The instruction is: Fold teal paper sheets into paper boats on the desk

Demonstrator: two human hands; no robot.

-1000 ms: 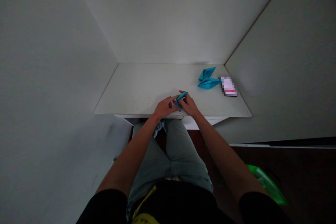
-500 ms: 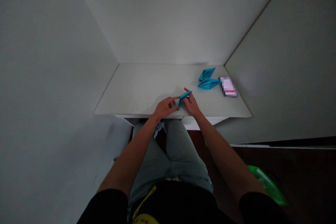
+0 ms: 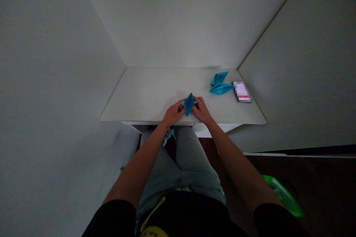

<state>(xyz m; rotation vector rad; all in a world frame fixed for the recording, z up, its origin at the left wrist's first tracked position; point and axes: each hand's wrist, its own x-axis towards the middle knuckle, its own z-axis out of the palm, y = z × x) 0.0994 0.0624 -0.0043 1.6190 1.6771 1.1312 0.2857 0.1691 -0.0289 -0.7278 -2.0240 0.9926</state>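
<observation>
A folded blue paper piece (image 3: 189, 104), diamond-shaped from above, is held between my two hands near the front edge of the white desk (image 3: 144, 92). My left hand (image 3: 174, 112) pinches its left side, fingers curled behind it and thumb in front. On the opposite side, my right hand (image 3: 201, 109) grips the edge in the same way. Some fingertips are hidden behind the paper. Beyond my right hand lie two more blue folded paper pieces, one (image 3: 219, 78) at the back and another (image 3: 221, 89) just in front of it.
A phone-like object (image 3: 241, 92), blurred out, lies at the desk's right end. Walls enclose the desk at the back, left and right. A green plastic object (image 3: 285, 196) is on the dark floor at lower right.
The held paper has turned from a slanted, bent shape to an upright diamond facing me. My right hand's fingers have drawn in around its right side.
</observation>
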